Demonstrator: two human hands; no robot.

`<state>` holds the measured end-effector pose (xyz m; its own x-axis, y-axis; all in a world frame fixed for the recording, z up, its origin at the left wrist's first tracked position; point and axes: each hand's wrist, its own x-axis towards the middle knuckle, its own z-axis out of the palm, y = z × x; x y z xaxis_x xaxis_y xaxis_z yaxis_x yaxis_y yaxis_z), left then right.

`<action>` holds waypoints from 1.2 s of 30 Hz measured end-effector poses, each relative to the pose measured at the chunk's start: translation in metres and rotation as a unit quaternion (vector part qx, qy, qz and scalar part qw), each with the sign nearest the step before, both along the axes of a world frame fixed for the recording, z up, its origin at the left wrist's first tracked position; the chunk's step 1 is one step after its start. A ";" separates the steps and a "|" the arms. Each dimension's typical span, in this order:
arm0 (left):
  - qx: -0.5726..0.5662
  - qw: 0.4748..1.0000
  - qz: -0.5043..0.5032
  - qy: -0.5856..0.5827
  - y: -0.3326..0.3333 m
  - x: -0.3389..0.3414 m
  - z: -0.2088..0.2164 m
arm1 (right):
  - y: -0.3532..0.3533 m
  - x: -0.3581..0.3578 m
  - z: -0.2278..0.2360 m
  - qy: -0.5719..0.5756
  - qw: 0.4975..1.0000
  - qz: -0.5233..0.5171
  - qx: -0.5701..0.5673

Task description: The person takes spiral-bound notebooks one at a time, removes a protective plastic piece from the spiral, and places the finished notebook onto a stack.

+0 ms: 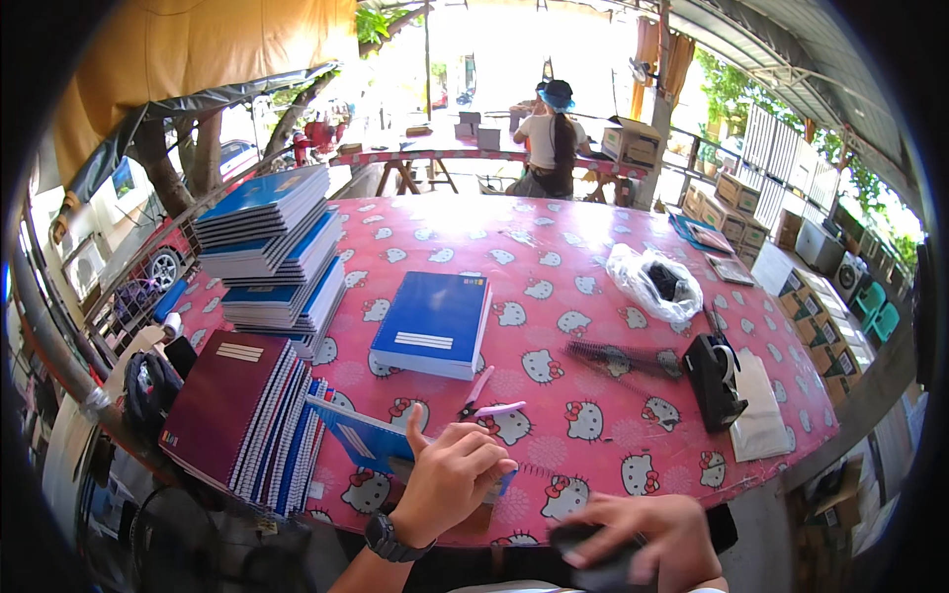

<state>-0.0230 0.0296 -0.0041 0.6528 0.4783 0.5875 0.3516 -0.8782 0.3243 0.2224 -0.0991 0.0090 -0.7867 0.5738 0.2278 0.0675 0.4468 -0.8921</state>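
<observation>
Head view: nearside of the pink-handled pliers [500, 408], a tilted blue notebook [368, 440] stands behind the bent fingers of the left hand [450, 482], their grip unclear. Nearside and right of the pliers, the blurred right hand [657, 537] arches over a dark object [595, 565]; whether gripping, I cannot tell.

You were in a makeshift, open-sided workshop: a metal roof [791, 49] and yellow tarp [227, 49] hung overhead, your pink-covered table [534, 232] held stacked notebooks [262, 252], pliers [494, 408] and wire coils [623, 358], and cardboard boxes [736, 208] stood near trees [203, 153].
</observation>
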 end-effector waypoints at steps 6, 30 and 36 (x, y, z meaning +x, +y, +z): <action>-0.036 0.998 0.009 -0.046 -0.006 0.008 0.008 | 0.017 -0.028 -0.072 -0.070 0.863 -0.496 0.065; 0.024 0.998 0.032 -0.044 0.005 0.008 0.003 | 0.096 -0.019 -0.106 -0.222 0.784 -0.515 0.268; 0.035 0.999 0.031 -0.004 0.010 0.000 -0.002 | 0.088 -0.017 -0.100 -0.129 0.916 -0.377 -0.046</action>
